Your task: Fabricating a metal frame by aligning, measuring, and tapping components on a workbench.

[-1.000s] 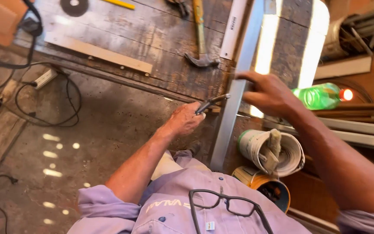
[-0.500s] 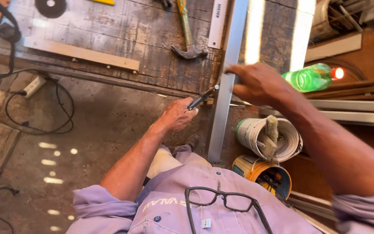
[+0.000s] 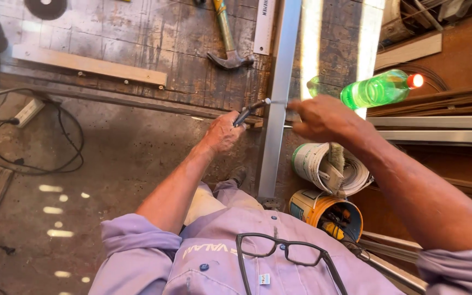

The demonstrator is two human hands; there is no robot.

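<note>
Gripping a small dark-handled tool [image 3: 249, 111], the left hand [image 3: 222, 133] is closed around its handle and presses the metal tip against the side of the long aluminium profile [image 3: 277, 104], which lies across the edge of the worn workbench [image 3: 137, 38] and overhangs toward the body. A second ago the tool tip sat lower and short of the profile; it has since come up to meet the metal. The right hand [image 3: 323, 117] has shifted too, now resting palm-down on the profile, fingers curled over it, steadying it. A claw hammer [image 3: 226, 38] and a green bottle [image 3: 375, 89] lie nearby, untouched.
</note>
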